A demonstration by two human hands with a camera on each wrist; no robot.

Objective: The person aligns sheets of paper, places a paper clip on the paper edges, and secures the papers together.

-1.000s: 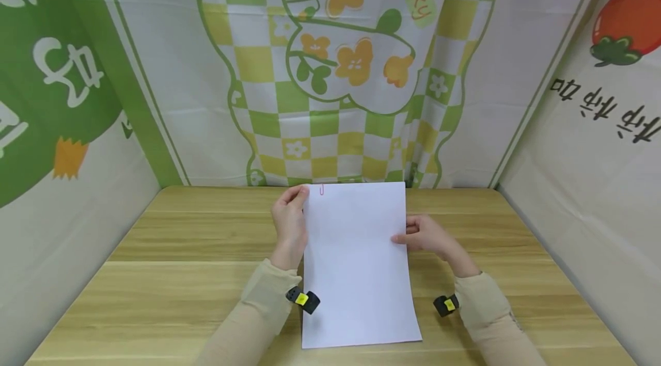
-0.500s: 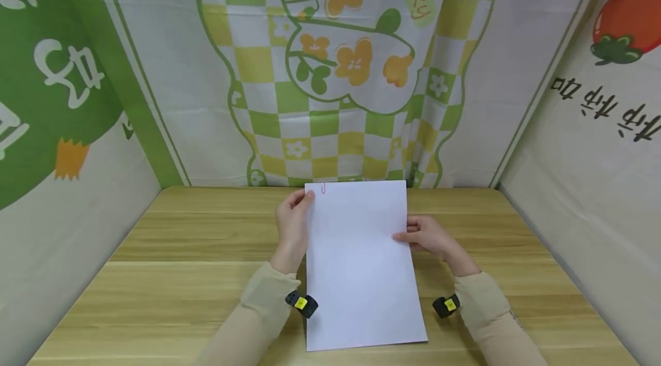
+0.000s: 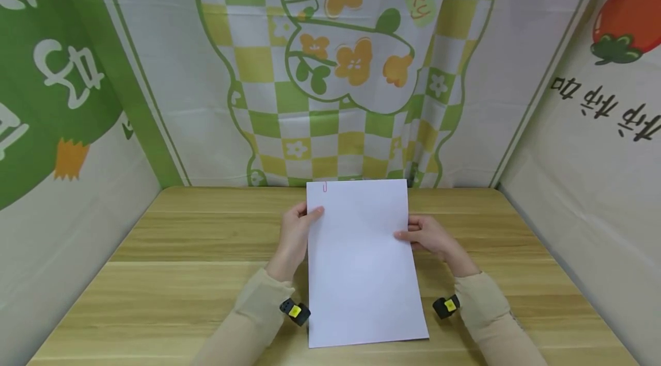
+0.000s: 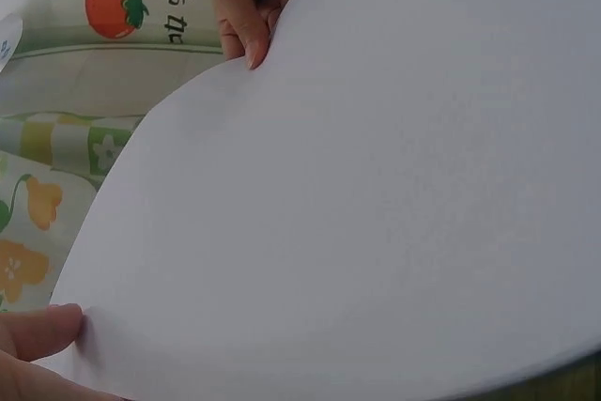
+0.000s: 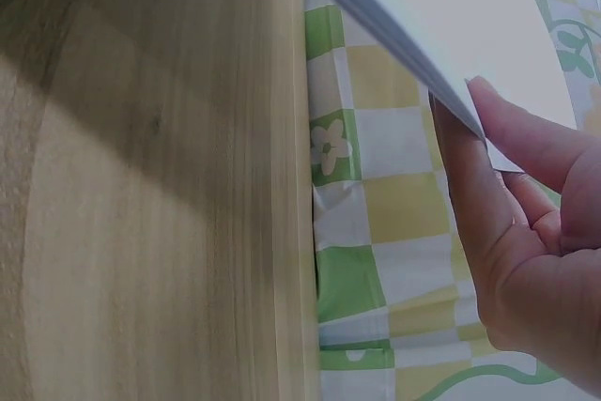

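Note:
Between my two hands is a stack of white paper [image 3: 361,274], its far end raised off the table. A pink paper clip [image 3: 325,187] sits on its top edge near the left corner. My left hand [image 3: 296,234] pinches the left edge a little below that corner, thumb on the front face and the other fingers behind. On the opposite side my right hand [image 3: 431,237] pinches the right edge, its thumb [image 5: 526,133] on the front face and fingers behind the sheets. Several layers show along the edge in the right wrist view.
The wooden table [image 3: 196,274] extends on both sides of the paper. A printed curtain [image 3: 330,67] hangs behind the table's far edge, with cloth walls at left and right. Each wrist wears a strap with a black and yellow device [image 3: 446,305].
My left hand has slid down the left edge, away from the clip and the corner. The paper has shifted slightly right, and my right hand keeps its hold with hardly any movement.

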